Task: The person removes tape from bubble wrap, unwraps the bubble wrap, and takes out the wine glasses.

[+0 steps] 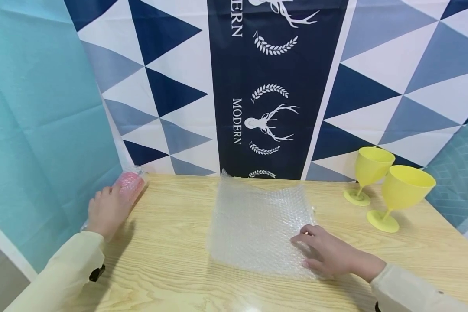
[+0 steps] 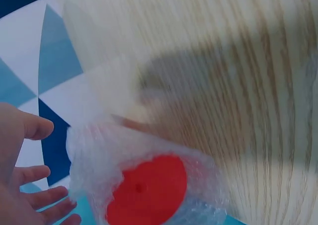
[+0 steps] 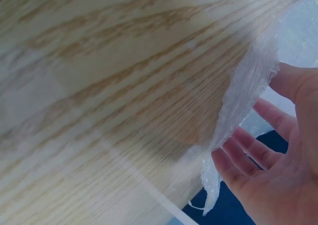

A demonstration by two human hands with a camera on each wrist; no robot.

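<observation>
- Left hand [image 1: 107, 212]: fingers loosely spread; the wrapped red item [image 1: 129, 187] is right at their tips, though a firm hold cannot be told.
- Right hand [image 1: 329, 251]: fingers slightly bent and apart, tips touching the bubble-wrap sheet [image 1: 253, 225], which spreads leftward from them across the worktop [image 1: 171, 268].
- Two yellow goblets [image 1: 407, 190]: upright, beyond and right of the right fingers.

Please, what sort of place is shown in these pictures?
Perhaps a makeshift indoor work corner: a wood-grain table, a creased, patterned backdrop behind it, and a sheet of bubble wrap suggest this.
</observation>
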